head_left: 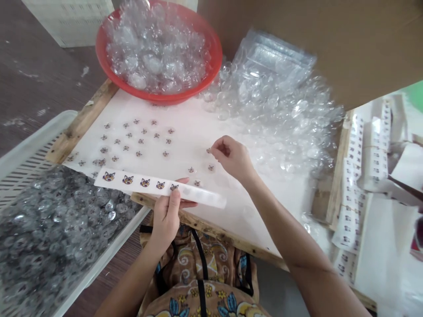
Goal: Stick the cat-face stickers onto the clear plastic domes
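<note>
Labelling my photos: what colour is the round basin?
The basin is red, clearest in the head view.

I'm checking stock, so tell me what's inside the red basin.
The red basin holds a heap of clear plastic pieces. They cover its bottom; what lies beneath the top ones is hidden.

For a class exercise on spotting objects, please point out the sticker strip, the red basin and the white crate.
Sticker strip [152,185]: head view, on its face between two cat stickers.
Red basin [216,53]: head view, on its right rim.
White crate [105,259]: head view, on its near rim.
</note>
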Demonstrator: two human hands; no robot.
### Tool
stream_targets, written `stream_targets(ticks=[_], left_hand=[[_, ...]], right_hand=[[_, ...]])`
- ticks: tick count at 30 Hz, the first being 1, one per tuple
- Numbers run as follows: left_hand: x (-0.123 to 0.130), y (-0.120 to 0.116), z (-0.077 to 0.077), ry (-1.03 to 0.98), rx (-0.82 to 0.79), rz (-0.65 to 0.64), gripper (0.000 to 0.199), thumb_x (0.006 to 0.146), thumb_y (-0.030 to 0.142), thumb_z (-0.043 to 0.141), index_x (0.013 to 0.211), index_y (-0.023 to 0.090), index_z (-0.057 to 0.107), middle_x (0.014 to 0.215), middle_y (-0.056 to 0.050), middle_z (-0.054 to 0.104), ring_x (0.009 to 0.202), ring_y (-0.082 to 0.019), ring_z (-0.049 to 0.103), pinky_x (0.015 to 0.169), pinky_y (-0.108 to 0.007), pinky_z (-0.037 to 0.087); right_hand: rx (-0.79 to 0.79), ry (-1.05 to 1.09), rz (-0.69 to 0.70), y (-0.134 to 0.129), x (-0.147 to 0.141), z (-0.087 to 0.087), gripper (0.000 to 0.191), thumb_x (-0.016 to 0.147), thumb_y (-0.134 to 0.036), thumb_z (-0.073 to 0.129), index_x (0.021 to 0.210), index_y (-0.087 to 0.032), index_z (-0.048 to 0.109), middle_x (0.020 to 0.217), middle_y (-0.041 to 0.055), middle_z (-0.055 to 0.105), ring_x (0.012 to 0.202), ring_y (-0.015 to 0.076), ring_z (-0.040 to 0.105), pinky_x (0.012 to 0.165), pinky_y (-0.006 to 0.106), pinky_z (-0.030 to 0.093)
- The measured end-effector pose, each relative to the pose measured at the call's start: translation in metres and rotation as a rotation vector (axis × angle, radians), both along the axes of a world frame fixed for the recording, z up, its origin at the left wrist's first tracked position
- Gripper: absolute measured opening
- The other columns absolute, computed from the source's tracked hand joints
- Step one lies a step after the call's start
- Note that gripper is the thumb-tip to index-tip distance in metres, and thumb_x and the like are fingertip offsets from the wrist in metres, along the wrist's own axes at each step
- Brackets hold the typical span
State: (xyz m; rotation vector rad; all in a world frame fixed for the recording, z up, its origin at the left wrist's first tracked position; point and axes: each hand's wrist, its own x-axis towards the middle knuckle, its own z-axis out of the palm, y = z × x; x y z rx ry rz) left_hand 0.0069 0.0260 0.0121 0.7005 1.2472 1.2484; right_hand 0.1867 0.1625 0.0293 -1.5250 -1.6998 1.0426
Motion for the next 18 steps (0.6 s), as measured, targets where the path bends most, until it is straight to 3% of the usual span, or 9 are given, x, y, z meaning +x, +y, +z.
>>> stream_targets(ticks=[3, 6, 10, 15, 18], left_hand=[[0.0, 0.0, -0.001, 0.011, 0.004, -0.011, 0.044, 0.098, 0.049, 0.054, 0.125, 0.017, 0.071, 0.102, -0.008, 0.073, 0.079, -0.018, 0.073, 0.073, -0.032, 0.067], [-0.001, 0.0, -0.002, 0.02, -0.004, -0.023, 0.045, 0.098, 0.049, 0.054, 0.126, 0.019, 0.071, 0.116, -0.01, 0.072, 0.082, -0.019, 0.074, 0.072, -0.032, 0.067], [-0.001, 0.0, 0.0, 0.044, -0.011, -0.043, 0.049, 0.098, 0.05, 0.053, 0.132, 0.018, 0.068, 0.12, -0.012, 0.072, 0.085, -0.022, 0.075, 0.072, -0.033, 0.066], [0.0, 0.0, 0.003, 0.08, -0.002, -0.05, 0.061, 0.099, 0.051, 0.051, 0.151, 0.02, 0.049, 0.112, -0.011, 0.075, 0.08, -0.023, 0.076, 0.073, -0.035, 0.066], [0.001, 0.0, 0.005, 0.106, -0.003, -0.049, 0.067, 0.099, 0.051, 0.05, 0.158, 0.023, 0.035, 0.11, -0.01, 0.076, 0.078, -0.022, 0.076, 0.072, -0.035, 0.066]], right_hand=[[-0.038, -0.139, 0.024, 0.017, 0.002, -0.009, 0.01, 0.082, -0.016, 0.064, 0.075, -0.021, 0.059, 0.067, -0.0024, 0.061, 0.059, 0.0115, 0.052, 0.06, 0.026, 0.041], [0.001, -0.276, 0.077, 0.017, -0.006, -0.015, 0.012, 0.081, -0.01, 0.06, 0.075, -0.02, 0.059, 0.071, -0.0004, 0.062, 0.063, 0.0129, 0.053, 0.065, 0.027, 0.041], [0.079, -0.442, 0.108, 0.012, -0.017, -0.017, 0.013, 0.082, -0.009, 0.057, 0.08, -0.019, 0.064, 0.089, 0.0068, 0.065, 0.071, 0.0159, 0.058, 0.068, 0.029, 0.042], [0.045, -0.418, 0.114, 0.002, -0.02, -0.009, 0.032, 0.085, -0.005, 0.056, 0.112, -0.019, 0.065, 0.089, 0.006, 0.072, 0.081, 0.0205, 0.066, 0.073, 0.032, 0.046], [0.088, -0.302, 0.141, -0.017, -0.023, 0.006, 0.022, 0.09, -0.013, 0.058, 0.109, -0.019, 0.067, 0.103, 0.0088, 0.074, 0.085, 0.0199, 0.068, 0.076, 0.033, 0.05]])
